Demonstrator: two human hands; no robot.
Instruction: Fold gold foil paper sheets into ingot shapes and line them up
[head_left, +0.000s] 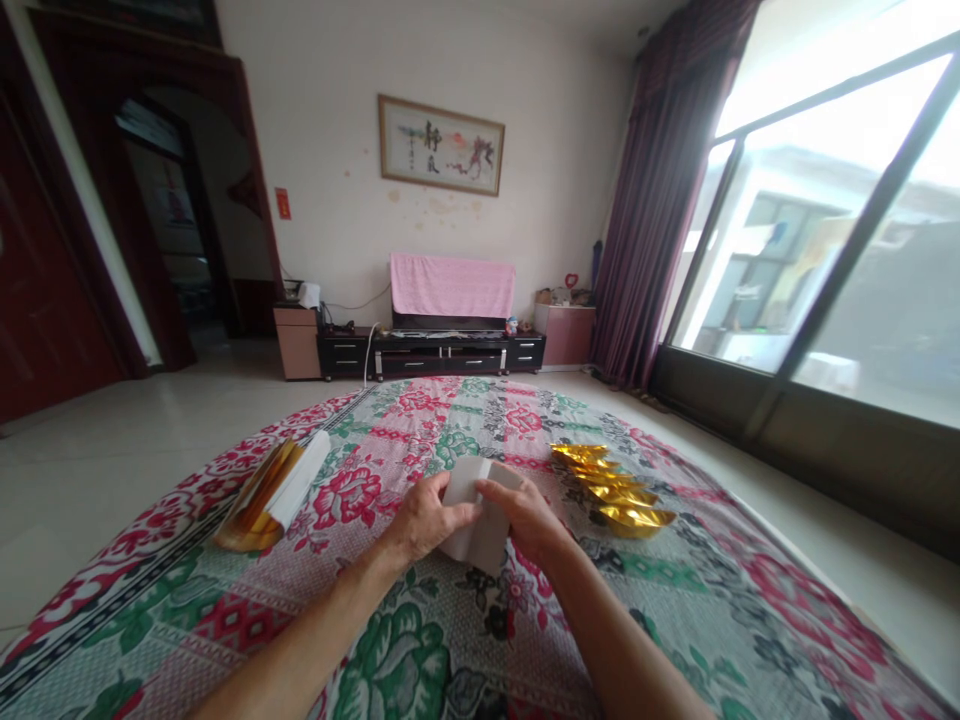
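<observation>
A creased sheet of white paper (474, 540) is held up between both hands, just over the flowered cloth. My left hand (427, 515) grips its left side, with the thumb lying across the front face. On the right side my right hand (525, 510) pinches it, thumb near the upper middle and fingers hidden behind. To the right stands a row of several folded gold paper ingots (637, 518), apart from the hand. Over on the left lies a curled stack of gold and white paper sheets (274, 500).
A patterned cloth (405, 640) in red, green and grey covers the broad surface before me. Beyond it stand a low black cabinet (457, 360) and a screen under a pink cover (454, 285). Large windows (825, 240) and a purple curtain (652, 200) are at right.
</observation>
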